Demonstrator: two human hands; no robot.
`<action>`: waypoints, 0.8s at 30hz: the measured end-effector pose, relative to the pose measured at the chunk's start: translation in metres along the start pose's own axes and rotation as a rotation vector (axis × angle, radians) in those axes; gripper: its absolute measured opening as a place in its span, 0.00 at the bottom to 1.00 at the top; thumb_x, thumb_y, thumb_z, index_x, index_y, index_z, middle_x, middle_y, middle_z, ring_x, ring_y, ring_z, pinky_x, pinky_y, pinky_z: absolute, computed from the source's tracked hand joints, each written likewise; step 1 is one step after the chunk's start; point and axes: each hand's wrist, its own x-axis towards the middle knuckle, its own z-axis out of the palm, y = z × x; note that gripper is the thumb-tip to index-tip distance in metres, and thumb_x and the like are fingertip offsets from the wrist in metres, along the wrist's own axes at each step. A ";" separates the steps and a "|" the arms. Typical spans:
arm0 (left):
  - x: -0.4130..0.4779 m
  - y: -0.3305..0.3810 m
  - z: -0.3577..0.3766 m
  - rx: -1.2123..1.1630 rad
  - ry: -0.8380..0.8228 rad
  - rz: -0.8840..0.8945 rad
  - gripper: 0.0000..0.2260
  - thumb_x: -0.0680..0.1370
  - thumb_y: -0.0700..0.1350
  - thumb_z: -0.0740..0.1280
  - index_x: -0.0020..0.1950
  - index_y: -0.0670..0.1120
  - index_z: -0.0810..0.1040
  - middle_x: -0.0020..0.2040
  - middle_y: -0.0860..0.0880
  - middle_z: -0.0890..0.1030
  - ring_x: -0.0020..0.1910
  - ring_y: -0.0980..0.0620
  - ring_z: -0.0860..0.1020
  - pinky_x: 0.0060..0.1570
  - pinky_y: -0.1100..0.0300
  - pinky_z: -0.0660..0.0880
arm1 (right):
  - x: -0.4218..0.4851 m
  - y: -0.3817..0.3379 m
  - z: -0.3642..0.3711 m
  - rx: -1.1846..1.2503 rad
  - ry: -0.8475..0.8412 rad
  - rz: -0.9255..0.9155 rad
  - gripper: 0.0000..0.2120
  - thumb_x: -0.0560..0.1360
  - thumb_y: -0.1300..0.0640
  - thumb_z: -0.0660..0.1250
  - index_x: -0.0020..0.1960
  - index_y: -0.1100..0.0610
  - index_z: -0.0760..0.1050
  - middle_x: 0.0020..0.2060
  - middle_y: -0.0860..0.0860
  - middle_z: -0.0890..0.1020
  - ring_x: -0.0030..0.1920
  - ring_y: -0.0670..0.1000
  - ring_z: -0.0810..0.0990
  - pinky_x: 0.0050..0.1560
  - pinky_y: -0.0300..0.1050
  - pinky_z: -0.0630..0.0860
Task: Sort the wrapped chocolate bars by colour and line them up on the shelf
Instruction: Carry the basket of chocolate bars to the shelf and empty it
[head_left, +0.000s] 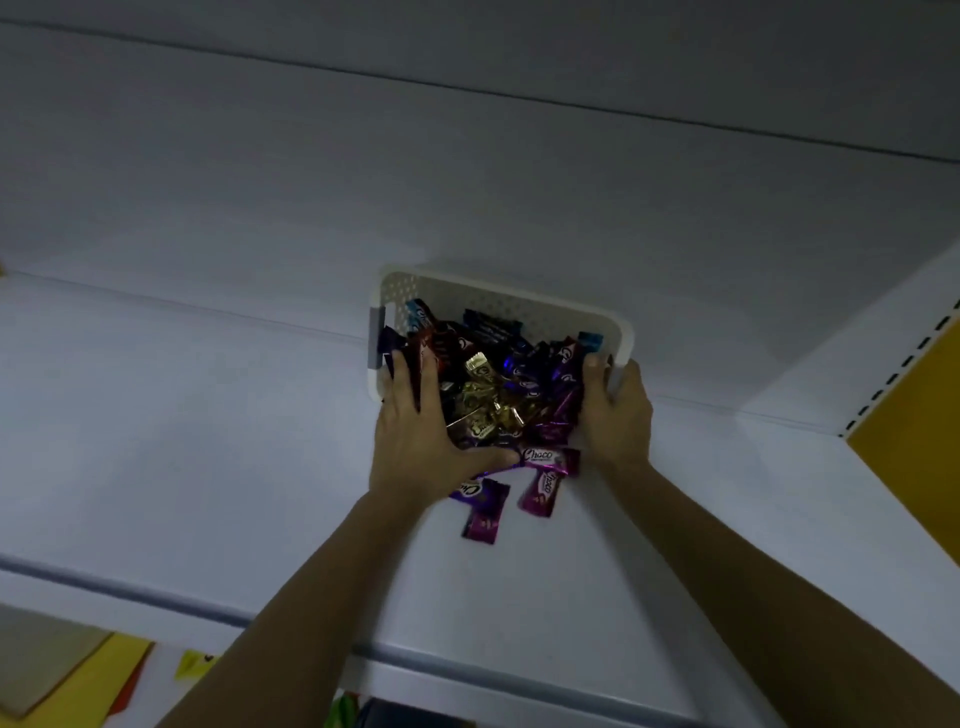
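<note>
White basket (493, 306) sat tipped between my hands, likely to pour out the chocolate bars (488, 400): right hand (615, 410) gripped its rim, left hand (415, 431) pressed spread on the pile; purple bars (540, 488) lay between my wrists.

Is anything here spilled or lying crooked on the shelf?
Yes. The white basket appears tipped toward the person, and mixed chocolate bars spill out of it. A few purple and pink bars lie loose on the shelf before it, at different angles, in no row.
</note>
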 end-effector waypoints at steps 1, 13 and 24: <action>0.000 0.001 -0.001 -0.012 -0.003 -0.014 0.64 0.53 0.77 0.64 0.78 0.52 0.36 0.77 0.46 0.33 0.77 0.43 0.39 0.73 0.42 0.51 | 0.004 -0.006 -0.006 0.007 -0.012 0.045 0.19 0.77 0.40 0.60 0.59 0.53 0.69 0.45 0.49 0.79 0.44 0.51 0.79 0.47 0.52 0.78; -0.027 0.010 -0.008 0.249 -0.223 0.103 0.63 0.44 0.86 0.45 0.69 0.58 0.21 0.65 0.51 0.16 0.66 0.47 0.18 0.68 0.38 0.31 | 0.027 -0.045 -0.027 -0.328 -0.180 0.170 0.06 0.78 0.58 0.57 0.44 0.60 0.68 0.35 0.52 0.74 0.41 0.56 0.77 0.40 0.47 0.75; -0.009 0.011 -0.001 0.309 0.014 -0.007 0.63 0.54 0.81 0.57 0.70 0.53 0.22 0.74 0.45 0.26 0.74 0.46 0.28 0.72 0.39 0.35 | 0.004 -0.025 -0.013 -0.265 0.042 -0.107 0.19 0.78 0.62 0.57 0.68 0.54 0.70 0.46 0.56 0.81 0.41 0.54 0.76 0.41 0.42 0.68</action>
